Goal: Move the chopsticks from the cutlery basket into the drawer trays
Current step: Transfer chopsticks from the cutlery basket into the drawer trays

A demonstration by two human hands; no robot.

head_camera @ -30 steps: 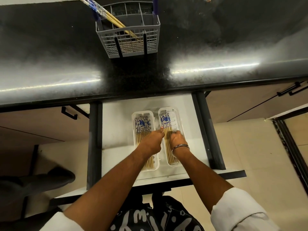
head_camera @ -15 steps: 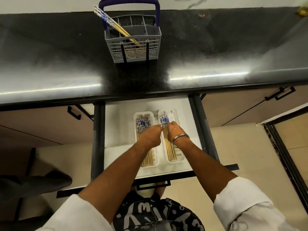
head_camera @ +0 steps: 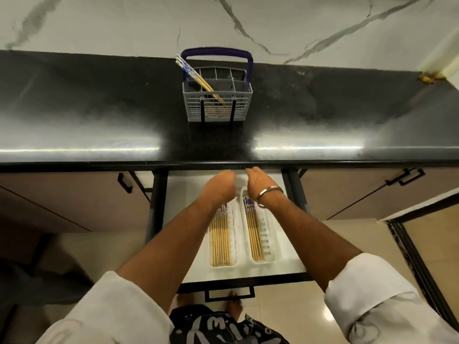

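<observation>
Both hands risen from the trays toward the drawer's back edge, holding nothing.

Left hand (head_camera: 221, 185) and right hand (head_camera: 258, 181): fingers loosely curled, empty, side by side above the far ends of the trays, likely bound for the basket. Left tray (head_camera: 233, 234) and right tray (head_camera: 269, 242): parallel in the open drawer (head_camera: 181, 219), each with chopsticks (head_camera: 219, 240) laid lengthwise, patterned ends away. Cutlery basket (head_camera: 218, 105): on the dark surface (head_camera: 99, 115), remaining chopsticks (head_camera: 196, 79) leaning from its left compartment; task judged nearly done.
</observation>
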